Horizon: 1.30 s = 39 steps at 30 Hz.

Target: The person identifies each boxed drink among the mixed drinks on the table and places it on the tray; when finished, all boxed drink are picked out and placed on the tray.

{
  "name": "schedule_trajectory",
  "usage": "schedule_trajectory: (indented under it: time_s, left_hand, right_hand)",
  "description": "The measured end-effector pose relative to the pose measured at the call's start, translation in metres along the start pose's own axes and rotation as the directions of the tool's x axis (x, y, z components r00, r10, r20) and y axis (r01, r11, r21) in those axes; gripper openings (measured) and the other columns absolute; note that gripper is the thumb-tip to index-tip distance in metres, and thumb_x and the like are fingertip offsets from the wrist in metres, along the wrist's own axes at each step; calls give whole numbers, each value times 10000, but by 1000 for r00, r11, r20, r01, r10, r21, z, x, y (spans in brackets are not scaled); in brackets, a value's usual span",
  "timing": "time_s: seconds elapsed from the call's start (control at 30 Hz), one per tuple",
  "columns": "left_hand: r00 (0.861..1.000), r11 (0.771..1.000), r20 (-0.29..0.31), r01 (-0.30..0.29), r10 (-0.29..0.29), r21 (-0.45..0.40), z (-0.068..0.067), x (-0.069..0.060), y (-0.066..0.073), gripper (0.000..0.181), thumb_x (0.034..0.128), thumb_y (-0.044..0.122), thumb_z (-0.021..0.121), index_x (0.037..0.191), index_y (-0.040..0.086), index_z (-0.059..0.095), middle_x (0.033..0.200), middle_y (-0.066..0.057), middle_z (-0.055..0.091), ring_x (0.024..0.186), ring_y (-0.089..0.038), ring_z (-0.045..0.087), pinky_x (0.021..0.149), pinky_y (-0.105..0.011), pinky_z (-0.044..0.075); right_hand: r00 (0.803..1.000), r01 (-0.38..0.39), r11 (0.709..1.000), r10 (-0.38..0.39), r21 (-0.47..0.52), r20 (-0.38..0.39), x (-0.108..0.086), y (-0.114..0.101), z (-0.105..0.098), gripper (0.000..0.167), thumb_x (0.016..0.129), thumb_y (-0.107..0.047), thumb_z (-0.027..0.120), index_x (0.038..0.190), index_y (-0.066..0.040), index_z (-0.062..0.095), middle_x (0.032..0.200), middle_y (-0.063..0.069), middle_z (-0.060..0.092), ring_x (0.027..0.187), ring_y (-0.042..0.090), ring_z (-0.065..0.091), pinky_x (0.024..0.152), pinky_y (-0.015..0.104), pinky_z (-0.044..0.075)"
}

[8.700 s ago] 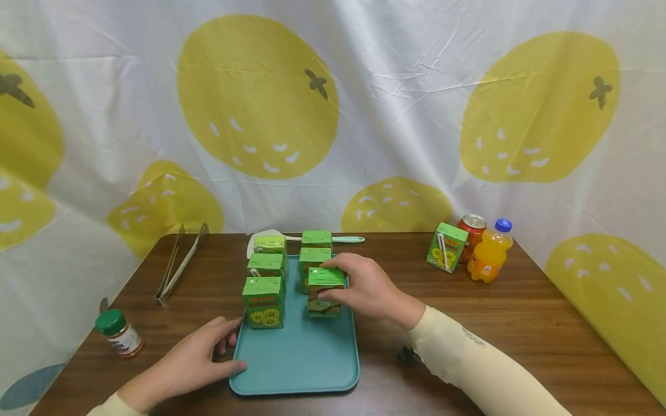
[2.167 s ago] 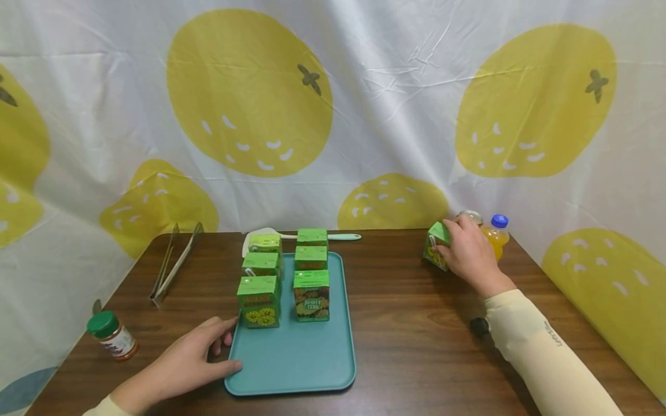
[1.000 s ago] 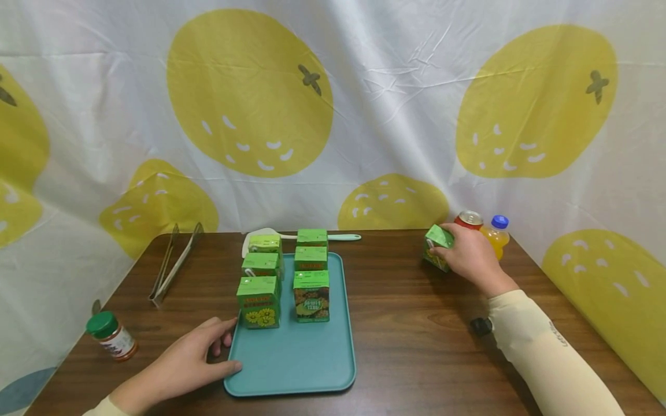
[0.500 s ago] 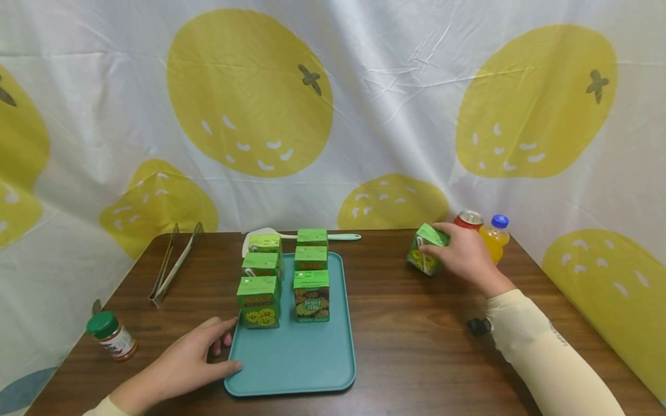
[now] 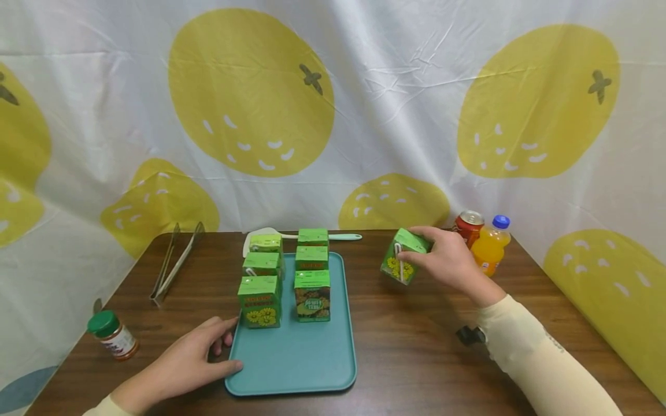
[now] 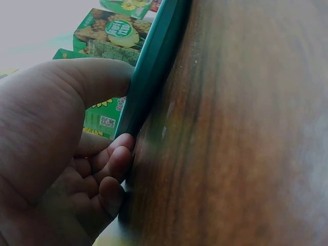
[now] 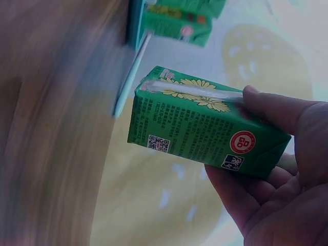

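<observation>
My right hand [image 5: 450,260] holds a green drink carton [image 5: 403,257] above the table, tilted, to the right of the tray. In the right wrist view, the thumb lies on the front of the carton [image 7: 205,123] beside its white straw, with fingers behind. My left hand [image 5: 184,358] rests at the left edge of the teal tray [image 5: 296,364]. In the left wrist view, thumb and fingertips of the left hand [image 6: 66,133] touch the tray's side [image 6: 148,72]. Several green cartons stand on the tray in two columns, the nearest being a carton [image 5: 260,303] and another carton [image 5: 313,297].
A red can [image 5: 468,225] and an orange drink bottle [image 5: 491,245] stand at the back right. Behind the tray lies a spatula [image 5: 346,237]. Tongs [image 5: 177,263] and a green-capped spice jar [image 5: 113,335] are on the left. A patterned curtain [image 5: 390,115] hangs behind the table.
The right hand has lifted the carton from beside the can and carried it left toward the tray. Earlier it let go of a carton on the tray. The left hand has stayed put.
</observation>
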<state>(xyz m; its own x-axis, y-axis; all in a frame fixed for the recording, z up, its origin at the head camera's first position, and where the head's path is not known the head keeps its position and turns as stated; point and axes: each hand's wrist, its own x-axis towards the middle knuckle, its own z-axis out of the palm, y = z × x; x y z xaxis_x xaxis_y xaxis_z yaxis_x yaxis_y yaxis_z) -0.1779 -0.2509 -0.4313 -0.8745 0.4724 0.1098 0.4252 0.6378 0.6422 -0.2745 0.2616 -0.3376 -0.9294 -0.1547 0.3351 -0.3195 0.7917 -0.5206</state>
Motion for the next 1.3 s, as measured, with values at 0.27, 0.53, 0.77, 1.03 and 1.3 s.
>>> schedule_trajectory:
  time_s: [0.27,0.53,0.77,1.03,1.3]
  left_hand:
    - [1000,1000,6,3,-3,4,0,0,0,835,931,392,925,1501,-118,591,998,60,548,869,-21,533,708,-266,488]
    - [1000,1000,5,2,-2,7,-1,0,1,826,933,393,921,1495,-118,597,1000,61,550,867,-21,534,708,-267,489]
    - [1000,1000,2,-8,8,15,-1,1,1,787,934,394,919,1470,-98,620,994,64,550,882,-29,532,713,-268,488]
    - [1000,1000,10,10,-10,2,-1,1,3,802,934,398,919,1481,-100,612,996,56,550,867,-27,534,709,-269,486]
    - [1000,1000,12,15,-15,0,-2,0,3,839,932,404,920,1500,-119,591,1003,56,550,859,-23,529,707,-268,482]
  right_hand:
    - [994,96,994,-98,51,42,-12,-26,10,561,926,-369,944,1370,-66,780,1076,83,816,785,174,663,666,342,559]
    - [982,168,981,-176,100,74,-24,-48,21,517,889,-287,978,1328,-80,799,1030,19,807,778,148,656,671,319,560]
    - [969,203,966,-222,163,111,-35,-63,30,506,883,-254,984,1329,-101,799,996,-31,797,790,117,684,687,308,590]
    - [952,240,944,-275,226,136,-45,-77,37,478,873,-230,991,1299,-111,810,1019,-49,796,806,92,690,696,296,601]
    - [926,270,917,-331,292,183,-54,-90,46,496,878,-209,987,1320,-94,794,1075,-24,800,798,50,693,682,281,611]
